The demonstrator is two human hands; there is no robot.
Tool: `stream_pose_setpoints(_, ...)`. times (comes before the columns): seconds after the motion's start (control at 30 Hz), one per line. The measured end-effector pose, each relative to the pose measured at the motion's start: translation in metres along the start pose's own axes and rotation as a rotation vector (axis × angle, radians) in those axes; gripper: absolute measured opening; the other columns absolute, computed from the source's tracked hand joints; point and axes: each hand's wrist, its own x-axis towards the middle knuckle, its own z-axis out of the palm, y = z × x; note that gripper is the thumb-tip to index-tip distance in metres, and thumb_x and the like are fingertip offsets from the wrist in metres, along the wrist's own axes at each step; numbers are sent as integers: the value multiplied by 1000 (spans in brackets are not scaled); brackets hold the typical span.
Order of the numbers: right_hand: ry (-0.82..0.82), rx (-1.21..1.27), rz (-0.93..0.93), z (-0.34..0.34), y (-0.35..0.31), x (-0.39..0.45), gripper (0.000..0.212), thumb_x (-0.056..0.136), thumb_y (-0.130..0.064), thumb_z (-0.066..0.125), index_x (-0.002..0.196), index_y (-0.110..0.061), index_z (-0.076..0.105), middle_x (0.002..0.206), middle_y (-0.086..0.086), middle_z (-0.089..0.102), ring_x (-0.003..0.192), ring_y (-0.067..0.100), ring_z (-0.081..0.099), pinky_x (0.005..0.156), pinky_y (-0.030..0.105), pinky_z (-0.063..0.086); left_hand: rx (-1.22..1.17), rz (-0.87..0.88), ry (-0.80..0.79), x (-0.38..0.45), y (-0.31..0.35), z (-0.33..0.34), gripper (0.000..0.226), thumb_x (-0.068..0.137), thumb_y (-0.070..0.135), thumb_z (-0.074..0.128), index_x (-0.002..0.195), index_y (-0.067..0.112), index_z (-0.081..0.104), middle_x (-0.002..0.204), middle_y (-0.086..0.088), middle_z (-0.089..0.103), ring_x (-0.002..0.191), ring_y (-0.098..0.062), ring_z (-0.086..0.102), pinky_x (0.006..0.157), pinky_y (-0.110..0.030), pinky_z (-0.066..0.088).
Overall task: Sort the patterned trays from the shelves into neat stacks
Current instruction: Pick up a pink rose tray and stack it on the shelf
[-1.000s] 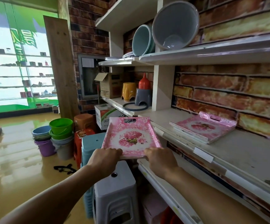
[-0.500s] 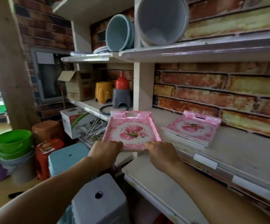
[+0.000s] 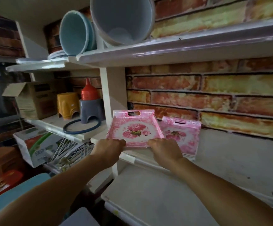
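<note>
While both arms reached forward, the left hand (image 3: 108, 148) and right hand (image 3: 164, 150) each gripped the near edge of a pink tray (image 3: 135, 128), holding it over the front of the pale middle shelf (image 3: 230, 154). It was rectangular, with a raised rim, a slot handle cut into its far edge, and a pink rose cluster on a white centre. Just to its right, partly overlapped by it, a stack of matching trays (image 3: 184, 136) lay on that shelf against the brick-patterned wall (image 3: 206, 97).
</note>
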Motion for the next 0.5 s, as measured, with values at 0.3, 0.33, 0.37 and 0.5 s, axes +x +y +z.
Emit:
stream_pose_setpoints(0.3,-64,-150,154,11,58,3,16,89,-8,55,97,-20,61,86,0,66,78,24,64,58,29,36,1,134,18,79,34,19,21,99,27,41,118,28,50,104,1,62,80,-20,57,65,-29,41)
stream_pose_setpoints(0.33,-70,-164,169,12,62,2,15,89,-9,55,97,-20,60,86,0,66,77,24,64,57,29,35,3,153,20,86,36,20,22,99,26,41,118,27,50,105,1,63,82,-21,59,66,-30,41)
stream_pose_setpoints(0.37,-76,-175,186,12,66,2,15,90,-8,54,97,-20,60,86,1,66,77,24,63,58,29,35,5,174,22,93,38,22,23,98,23,41,119,27,50,106,0,63,86,-22,61,67,-31,41)
stream_pose_setpoints(0.5,-129,-194,261,12,75,0,23,83,0,48,96,-17,58,86,3,65,71,26,58,61,28,35,-35,260,33,119,45,34,26,96,22,40,120,28,49,110,-2,64,92,-26,63,72,-34,47)
